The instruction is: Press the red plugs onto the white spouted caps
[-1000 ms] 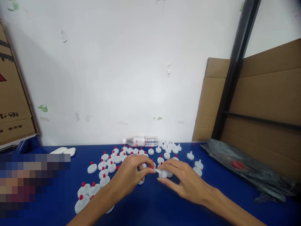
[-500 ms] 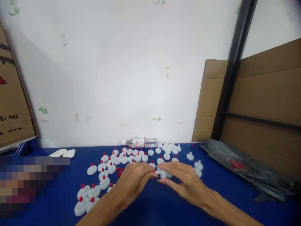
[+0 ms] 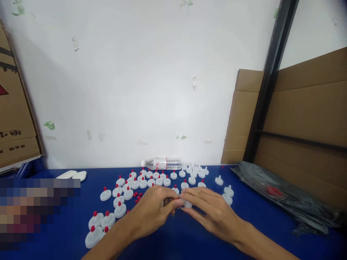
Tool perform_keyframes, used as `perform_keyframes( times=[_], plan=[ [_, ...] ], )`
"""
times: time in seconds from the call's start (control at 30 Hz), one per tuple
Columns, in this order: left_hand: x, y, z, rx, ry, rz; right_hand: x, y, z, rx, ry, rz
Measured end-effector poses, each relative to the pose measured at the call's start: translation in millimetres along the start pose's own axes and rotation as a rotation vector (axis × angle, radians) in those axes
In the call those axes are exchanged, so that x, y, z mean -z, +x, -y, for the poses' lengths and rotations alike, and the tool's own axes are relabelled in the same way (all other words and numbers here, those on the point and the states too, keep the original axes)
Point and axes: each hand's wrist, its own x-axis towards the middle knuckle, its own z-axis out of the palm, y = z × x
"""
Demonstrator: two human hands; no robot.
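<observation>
My left hand and my right hand meet over the blue table, fingertips pinched together on one small white cap. A red tip was in my left fingers earlier; now the fingers hide it. Several white caps with red tips stand to the left and behind my hands. Plain white caps without tips lie to the right. A few loose red tips rest just left of my left hand.
A clear water bottle lies on its side by the white wall. Black plastic sheeting covers the table's right end, before cardboard sheets. Two white oblong pieces lie far left. A cardboard box stands at the left.
Both hands drew a little closer together and nearer me. The red tip visible between my left fingers earlier is now hidden where the fingers meet the white cap.
</observation>
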Motion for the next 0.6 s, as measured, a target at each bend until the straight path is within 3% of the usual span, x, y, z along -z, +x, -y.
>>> perform_keyframes(
  times=[0.1, 0.2, 0.3, 0.43, 0.6],
  plan=[
    [17, 2, 7, 0.001, 0.170, -0.076, 3, 2, -8, -0.126, -0.010, 0.026],
    [41, 1, 30, 0.094, 0.390, -0.158, 11, -1, -31, -0.302, -0.022, 0.029],
    [60, -4, 54, 0.241, 0.558, -0.082, 21, -8, -61, -0.492, -0.124, 0.053],
    [68, -9, 62, 0.323, 0.488, 0.076, 30, -17, -91, -0.661, -0.288, 0.152],
    [54, -9, 58, 0.284, 0.291, 0.159, 27, -25, -104, -0.733, -0.322, 0.316]
  ],
)
